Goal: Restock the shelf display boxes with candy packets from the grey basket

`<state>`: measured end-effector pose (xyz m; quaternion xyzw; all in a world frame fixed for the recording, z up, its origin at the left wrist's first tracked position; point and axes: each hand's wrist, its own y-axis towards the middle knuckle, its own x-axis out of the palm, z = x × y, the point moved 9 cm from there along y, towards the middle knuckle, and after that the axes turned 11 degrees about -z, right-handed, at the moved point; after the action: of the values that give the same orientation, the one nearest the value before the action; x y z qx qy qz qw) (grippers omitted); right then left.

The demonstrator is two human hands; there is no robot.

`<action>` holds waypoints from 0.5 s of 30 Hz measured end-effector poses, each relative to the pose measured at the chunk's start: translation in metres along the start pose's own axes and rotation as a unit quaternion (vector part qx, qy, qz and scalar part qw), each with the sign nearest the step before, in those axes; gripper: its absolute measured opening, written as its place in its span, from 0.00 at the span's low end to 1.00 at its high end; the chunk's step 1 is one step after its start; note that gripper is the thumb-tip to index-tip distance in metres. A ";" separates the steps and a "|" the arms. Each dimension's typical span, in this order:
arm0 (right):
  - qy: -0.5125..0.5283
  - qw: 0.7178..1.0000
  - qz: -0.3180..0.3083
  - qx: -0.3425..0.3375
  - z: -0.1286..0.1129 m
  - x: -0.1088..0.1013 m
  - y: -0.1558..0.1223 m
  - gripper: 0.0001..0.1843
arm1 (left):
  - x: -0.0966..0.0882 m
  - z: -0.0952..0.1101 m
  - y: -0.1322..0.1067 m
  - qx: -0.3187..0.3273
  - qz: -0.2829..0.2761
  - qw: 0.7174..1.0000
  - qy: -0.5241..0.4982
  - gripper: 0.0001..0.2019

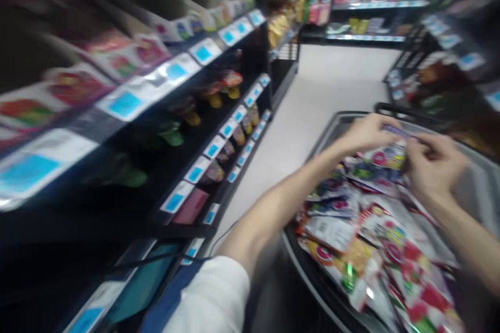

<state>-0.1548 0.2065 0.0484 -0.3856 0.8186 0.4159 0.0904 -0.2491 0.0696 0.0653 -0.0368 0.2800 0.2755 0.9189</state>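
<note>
My left hand (369,132) pinches the purple top edge of a candy packet (380,158) at the far end of a grey shopping basket (299,260). On the other side, my right hand (435,164) has its fingers closed on the same packet's top edge. The packet shows a pink round logo and hangs over other bags, so its lower part is hard to separate from them. Below my hands, several glossy candy bags (394,250) in red, white, yellow and purple lie heaped in the basket. Motion blurs the fine print.
Along the left runs a dark shelf (203,197) with blue-and-white price tags and boxes of packets. A pale aisle floor (332,70) leads to stocked shelves (375,5) at the back. More shelving (453,47) stands close on the right.
</note>
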 end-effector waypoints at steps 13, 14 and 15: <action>0.009 0.990 -0.135 -0.028 -0.011 0.018 -0.015 0.12 | -0.003 0.006 0.001 0.081 -0.063 0.974 0.200 0.15; -0.010 0.987 -0.159 -0.022 -0.010 0.022 -0.015 0.12 | -0.001 0.001 0.002 0.074 -0.058 0.973 0.211 0.15; -0.029 0.983 -0.181 -0.017 -0.010 0.027 -0.015 0.13 | 0.000 -0.003 0.003 0.070 -0.055 0.971 0.221 0.14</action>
<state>-0.1608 0.1789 0.0334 -0.5166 0.7251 0.4177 0.1810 -0.2520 0.0717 0.0631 -0.0479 0.4924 0.1898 0.8481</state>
